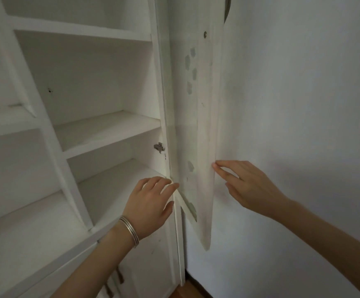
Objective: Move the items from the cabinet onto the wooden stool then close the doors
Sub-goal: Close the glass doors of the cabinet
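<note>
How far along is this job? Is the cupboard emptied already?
Done, it seems: the shelves in view hold nothing. In hand: the right hand touches the free edge of the open door with its fingertips, and the left hand reaches near its lower inner side. Left: swinging the door shut. The stool is out of view, so where the items went is unconfirmed.
</note>
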Demonstrator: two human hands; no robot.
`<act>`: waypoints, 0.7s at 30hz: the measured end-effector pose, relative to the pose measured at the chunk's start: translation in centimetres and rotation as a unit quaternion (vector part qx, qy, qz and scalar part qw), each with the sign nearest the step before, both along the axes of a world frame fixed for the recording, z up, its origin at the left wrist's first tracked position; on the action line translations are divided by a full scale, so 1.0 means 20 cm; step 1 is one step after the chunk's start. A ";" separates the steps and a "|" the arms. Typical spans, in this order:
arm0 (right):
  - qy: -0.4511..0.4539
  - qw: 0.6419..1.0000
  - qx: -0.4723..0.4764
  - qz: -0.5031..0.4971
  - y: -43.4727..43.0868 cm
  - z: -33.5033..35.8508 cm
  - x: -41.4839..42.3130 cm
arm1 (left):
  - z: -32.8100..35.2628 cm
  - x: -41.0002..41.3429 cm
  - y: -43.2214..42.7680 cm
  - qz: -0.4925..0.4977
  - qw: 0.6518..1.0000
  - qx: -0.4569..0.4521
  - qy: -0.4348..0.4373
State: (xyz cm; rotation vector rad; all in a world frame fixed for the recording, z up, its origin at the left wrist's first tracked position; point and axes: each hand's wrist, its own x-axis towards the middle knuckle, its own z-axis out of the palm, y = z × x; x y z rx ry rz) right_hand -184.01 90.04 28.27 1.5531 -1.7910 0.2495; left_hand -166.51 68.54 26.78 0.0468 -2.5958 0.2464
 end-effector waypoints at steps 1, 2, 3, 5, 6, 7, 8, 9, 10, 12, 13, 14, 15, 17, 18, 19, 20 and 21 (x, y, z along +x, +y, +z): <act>0.007 1.000 -0.002 0.006 -0.04 0.00 0.05 | 0.00 0.06 -0.03 0.004 1.000 -0.003 0.001; 0.015 1.000 -0.005 0.013 -0.09 0.01 0.10 | 0.00 0.12 -0.06 0.010 1.000 -0.007 0.001; 0.027 0.999 -0.011 0.020 -0.13 0.01 0.14 | 0.00 0.17 -0.09 0.016 1.000 -0.011 0.002; 0.048 0.998 -0.017 0.040 -0.23 0.02 0.22 | 0.00 0.29 -0.15 0.030 0.999 -0.017 0.005; 0.053 0.997 -0.017 0.052 -0.29 0.02 0.25 | 0.00 0.35 -0.18 0.037 0.999 -0.019 0.006; 0.057 0.996 -0.018 0.064 -0.35 0.03 0.29 | 0.00 0.41 -0.21 0.044 0.999 -0.020 0.008; 0.060 0.995 -0.018 0.073 -0.41 0.03 0.33 | 0.00 0.46 -0.23 0.051 0.998 -0.020 0.010; 0.061 0.995 -0.018 0.080 -0.48 0.04 0.37 | 0.00 0.52 -0.26 0.058 0.998 -0.021 0.014; 0.061 0.994 -0.013 0.085 -0.54 0.05 0.40 | 0.00 0.58 -0.29 0.065 0.997 -0.022 0.018; 0.058 0.994 0.005 0.091 -0.67 0.07 0.46 | -0.01 0.68 -0.35 0.081 0.996 -0.029 0.032; 0.055 0.994 0.016 0.090 -0.74 0.08 0.49 | -0.01 0.72 -0.38 0.091 0.994 -0.033 0.039; 0.051 0.994 0.029 0.087 -0.80 0.09 0.50 | -0.01 0.76 -0.41 0.104 0.993 -0.033 0.043; 0.048 0.995 0.042 0.083 -0.87 0.10 0.52 | -0.01 0.80 -0.44 0.120 0.991 -0.032 0.044; 0.046 0.994 0.056 0.084 -1.00 0.12 0.53 | 0.00 0.86 -0.51 0.153 0.986 -0.037 0.046; 0.047 0.993 0.058 0.089 -1.06 0.13 0.54 | 0.01 0.88 -0.54 0.169 0.984 -0.042 0.046; 0.051 0.992 0.060 0.094 -1.12 0.15 0.55 | 0.02 0.90 -0.58 0.184 0.981 -0.046 0.046; 0.055 0.992 0.058 0.099 -1.17 0.16 0.56 | 0.03 0.92 -0.61 0.196 0.978 -0.050 0.046; 0.061 0.991 0.052 0.103 -1.21 0.17 0.57 | 0.04 0.93 -0.65 0.206 0.976 -0.055 0.046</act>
